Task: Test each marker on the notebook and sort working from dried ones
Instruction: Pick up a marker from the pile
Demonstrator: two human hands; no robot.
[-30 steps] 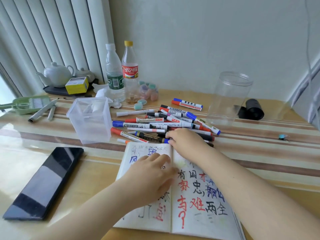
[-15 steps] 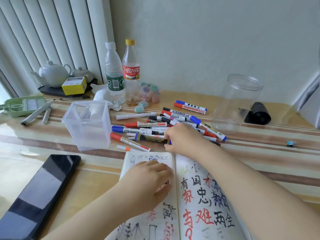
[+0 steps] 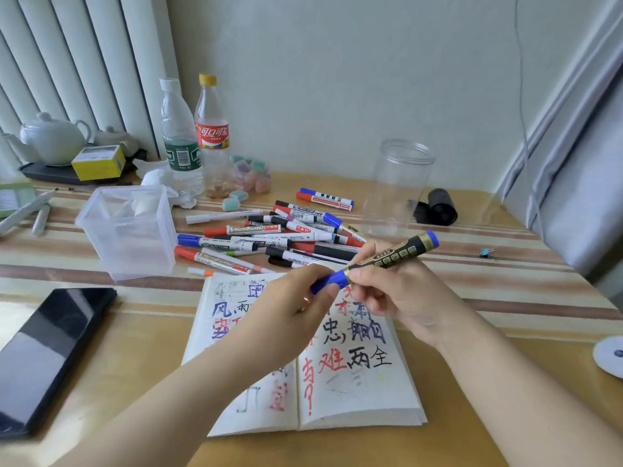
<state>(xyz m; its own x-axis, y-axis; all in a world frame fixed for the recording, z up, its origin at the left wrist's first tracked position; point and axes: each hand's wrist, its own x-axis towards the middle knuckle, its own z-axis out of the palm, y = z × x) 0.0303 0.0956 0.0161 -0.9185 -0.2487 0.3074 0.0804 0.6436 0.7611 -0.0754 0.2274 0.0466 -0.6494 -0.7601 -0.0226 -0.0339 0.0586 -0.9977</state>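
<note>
A black-and-gold marker with a blue cap point(image 3: 391, 257) is held above the open notebook point(image 3: 354, 382), whose pages carry red, blue and black characters. My right hand point(image 3: 387, 291) grips the marker's barrel. My left hand point(image 3: 290, 308) pinches its blue cap, which is still on the marker. Behind the notebook lies a pile of several markers point(image 3: 269, 237). A square clear plastic box point(image 3: 128, 230) stands left of the pile, and a tall clear round jar point(image 3: 397, 187) stands to its right.
A black phone point(image 3: 47, 355) lies at the left front. Two bottles point(image 3: 195, 136), a white teapot point(image 3: 54, 136), a yellow box point(image 3: 99, 161) and erasers sit at the back. A black roll point(image 3: 440, 207) lies beside the jar. A white disc point(image 3: 610, 355) is at the right edge.
My right hand has lifted the black-and-gold marker out of the pile and brought it over the notebook. My left hand has left the page and taken hold of the blue cap.
</note>
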